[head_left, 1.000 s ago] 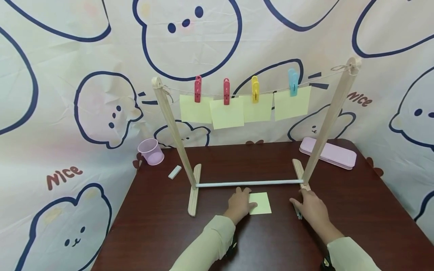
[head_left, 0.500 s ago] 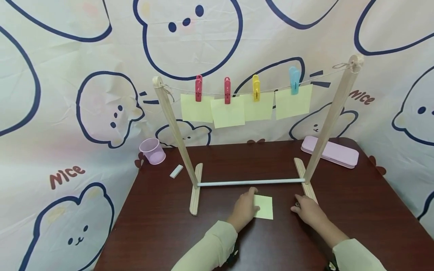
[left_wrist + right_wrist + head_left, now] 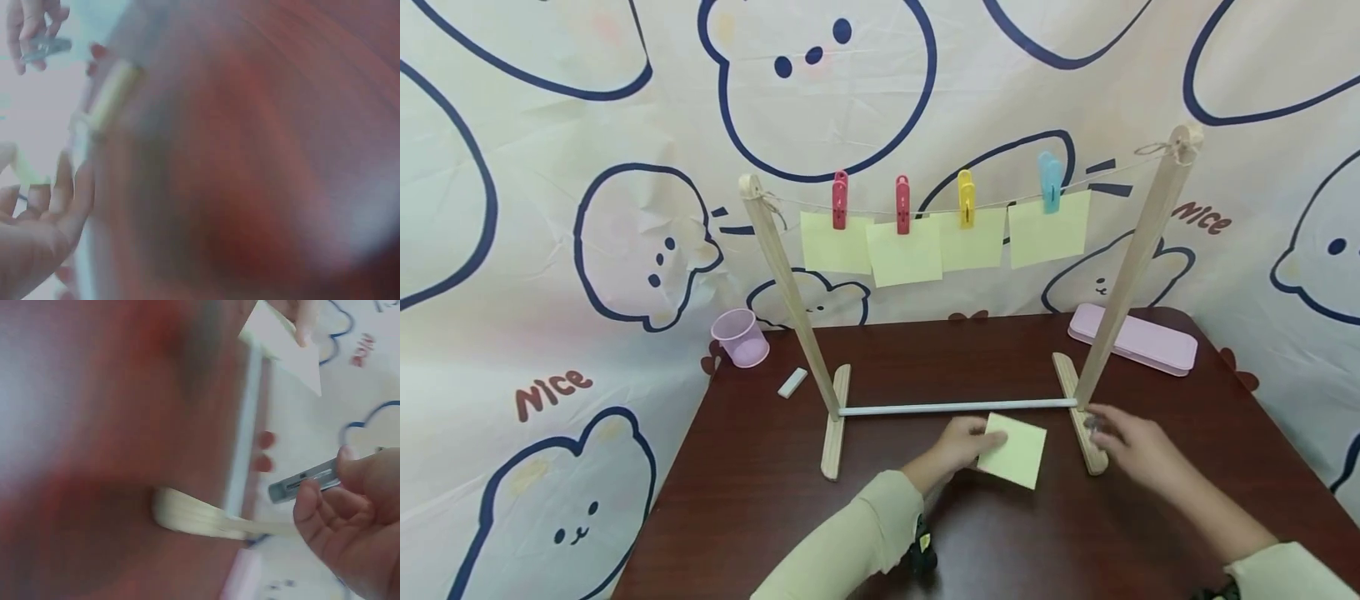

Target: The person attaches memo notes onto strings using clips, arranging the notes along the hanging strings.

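Observation:
My left hand [image 3: 964, 443] pinches a pale yellow sticky note [image 3: 1017, 454] by its left edge, thumb on top, above the table. In the right wrist view the note [image 3: 284, 347] hangs tilted near the top. My right hand [image 3: 1138, 446], by the right foot of the wooden stand, holds a small grey clothespin [image 3: 304, 482] between thumb and fingers. Its far end sticks out past the fingertips. Along the string of the stand hang several yellow notes [image 3: 904, 254], held by two red clothespins [image 3: 902, 204], a yellow one [image 3: 966, 200] and a blue one [image 3: 1050, 182].
The stand has two slanted posts [image 3: 1135, 267] on flat wooden feet [image 3: 835, 429], joined by a white rod [image 3: 955, 408]. At the back left are a purple cup [image 3: 741, 340] and a white eraser-like block [image 3: 792, 382]. A pink case [image 3: 1138, 342] lies behind the right post.
My left hand has lifted the sticky note off the table and shifted it right, tilted. The right hand has picked up the grey clothespin and moved right and slightly up.

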Action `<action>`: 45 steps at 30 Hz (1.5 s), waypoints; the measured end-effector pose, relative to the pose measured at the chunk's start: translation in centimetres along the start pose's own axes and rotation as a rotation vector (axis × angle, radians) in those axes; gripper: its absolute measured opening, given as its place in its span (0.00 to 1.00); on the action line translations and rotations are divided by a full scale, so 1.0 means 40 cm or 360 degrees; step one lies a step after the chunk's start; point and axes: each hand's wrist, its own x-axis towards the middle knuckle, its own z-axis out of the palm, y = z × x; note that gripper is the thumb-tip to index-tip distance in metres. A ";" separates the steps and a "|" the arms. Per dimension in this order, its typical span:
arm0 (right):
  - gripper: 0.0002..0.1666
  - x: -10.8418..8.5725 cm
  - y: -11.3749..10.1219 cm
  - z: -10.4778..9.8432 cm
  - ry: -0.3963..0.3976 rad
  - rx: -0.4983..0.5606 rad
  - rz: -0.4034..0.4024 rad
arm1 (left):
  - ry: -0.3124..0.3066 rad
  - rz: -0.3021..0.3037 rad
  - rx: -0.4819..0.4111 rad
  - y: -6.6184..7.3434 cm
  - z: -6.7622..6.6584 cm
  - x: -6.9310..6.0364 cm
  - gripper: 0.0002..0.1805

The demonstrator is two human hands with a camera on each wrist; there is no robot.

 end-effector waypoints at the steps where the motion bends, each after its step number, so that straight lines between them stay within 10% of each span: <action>1: 0.18 0.007 -0.010 -0.028 0.0037 -0.0031 -0.0023 | -0.0037 -0.0015 -0.0080 0.027 0.006 0.000 0.11; 13: 0.11 0.114 -0.194 -0.323 0.0467 -0.0339 -0.0137 | -0.0093 0.0116 -0.0363 0.361 0.043 -0.016 0.10; 19: 0.07 0.191 -0.285 -0.439 0.0687 0.0475 0.0009 | -0.0127 0.0229 -0.0416 0.474 0.054 0.004 0.09; 24: 0.11 0.262 -0.338 -0.503 0.0765 0.0916 0.0030 | -0.0092 0.0320 -0.0465 0.532 0.075 0.023 0.07; 31: 0.12 0.348 -0.381 -0.548 0.0835 0.0758 0.0121 | 0.0017 0.0383 -0.0509 0.581 0.101 0.039 0.08; 45: 0.06 0.390 -0.384 -0.553 0.0528 0.0533 0.0321 | 0.0142 0.0311 -0.0494 0.653 0.143 0.060 0.07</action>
